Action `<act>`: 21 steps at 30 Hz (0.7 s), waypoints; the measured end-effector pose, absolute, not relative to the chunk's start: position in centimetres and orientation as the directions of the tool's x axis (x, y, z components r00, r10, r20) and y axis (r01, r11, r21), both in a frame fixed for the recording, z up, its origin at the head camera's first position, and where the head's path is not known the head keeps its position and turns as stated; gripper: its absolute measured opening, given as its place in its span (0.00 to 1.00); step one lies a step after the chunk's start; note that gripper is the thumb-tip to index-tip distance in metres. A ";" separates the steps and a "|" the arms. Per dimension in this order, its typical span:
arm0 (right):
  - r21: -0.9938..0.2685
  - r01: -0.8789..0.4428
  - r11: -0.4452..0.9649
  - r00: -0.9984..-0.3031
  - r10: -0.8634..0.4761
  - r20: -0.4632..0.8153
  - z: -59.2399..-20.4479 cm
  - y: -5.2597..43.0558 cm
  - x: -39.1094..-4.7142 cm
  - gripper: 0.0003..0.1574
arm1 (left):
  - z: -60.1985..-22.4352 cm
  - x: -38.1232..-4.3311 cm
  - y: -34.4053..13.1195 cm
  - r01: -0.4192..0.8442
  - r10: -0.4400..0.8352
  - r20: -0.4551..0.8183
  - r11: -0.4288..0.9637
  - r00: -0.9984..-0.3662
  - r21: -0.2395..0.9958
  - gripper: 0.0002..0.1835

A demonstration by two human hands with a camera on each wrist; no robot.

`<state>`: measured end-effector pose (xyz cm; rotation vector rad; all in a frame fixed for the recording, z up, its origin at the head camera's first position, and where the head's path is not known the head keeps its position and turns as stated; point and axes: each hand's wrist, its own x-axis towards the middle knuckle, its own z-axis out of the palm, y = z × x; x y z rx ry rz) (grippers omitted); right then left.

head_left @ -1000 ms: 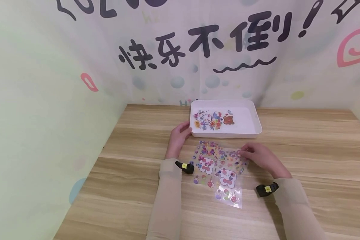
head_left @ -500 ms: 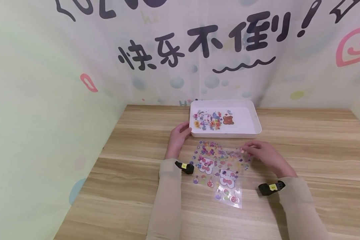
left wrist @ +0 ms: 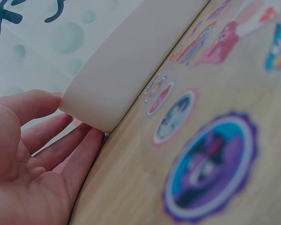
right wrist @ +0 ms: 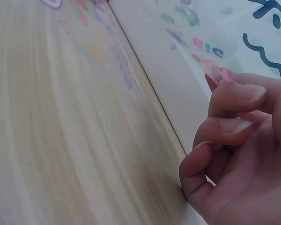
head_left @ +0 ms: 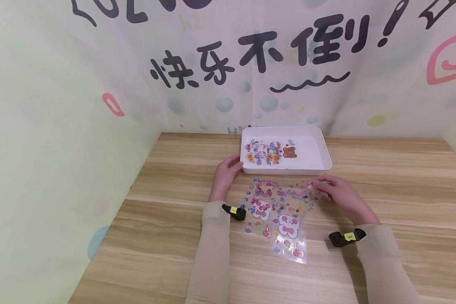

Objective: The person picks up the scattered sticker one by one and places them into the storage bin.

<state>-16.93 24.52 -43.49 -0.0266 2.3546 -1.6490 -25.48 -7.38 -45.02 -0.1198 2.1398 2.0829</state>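
Note:
Two clear sticker sheets lie overlapping on the wood-grain table, each with a large white-and-pink character: the left sheet (head_left: 261, 210) and the right sheet (head_left: 289, 226). My right hand (head_left: 336, 192) pinches the upper right corner of the right sheet between thumb and finger. That corner (right wrist: 214, 65) is raised in the right wrist view, while the other fingers curl beneath. My left hand (head_left: 224, 173) holds the front left corner of a white plastic tray (head_left: 286, 172). In the left wrist view its thumb is at the tray's upper edge, its fingertips (left wrist: 96, 136) at the base.
Inside the tray lie more clear stickers (head_left: 264, 152), with a brown bear sticker (head_left: 289, 152) beside them. A printed cloth (head_left: 258, 101) hangs right behind the table (head_left: 175, 236). A pale wall (head_left: 61, 169) bounds it on the left.
My right hand has moved slightly right and away from me, lifting the right sheet's upper corner with it. The left hand and the tray have stayed put.

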 end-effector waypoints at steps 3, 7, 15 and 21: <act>-0.942 0.134 0.309 -0.966 -0.173 -0.194 -43.6 24.6 -17.0 0.25 | -44.1 -25.0 -7.3 -0.169 0.057 -0.171 0.037 -0.984 0.985 0.21; -0.949 0.143 0.281 -0.966 -0.169 -0.195 -43.4 24.8 -16.9 0.27 | -43.5 -24.7 -7.2 -0.170 0.056 -0.173 0.046 -0.983 0.984 0.21; -0.982 0.127 0.143 -0.973 -0.174 -0.152 -43.4 24.9 -17.1 0.27 | -45.6 -25.7 -7.3 -0.145 0.033 -0.146 0.025 -0.989 0.989 0.19; -0.986 0.137 0.097 -0.978 -0.144 -0.150 -43.3 24.9 -17.1 0.28 | -45.2 -25.5 -7.3 -0.158 0.039 -0.158 0.018 -0.987 0.987 0.20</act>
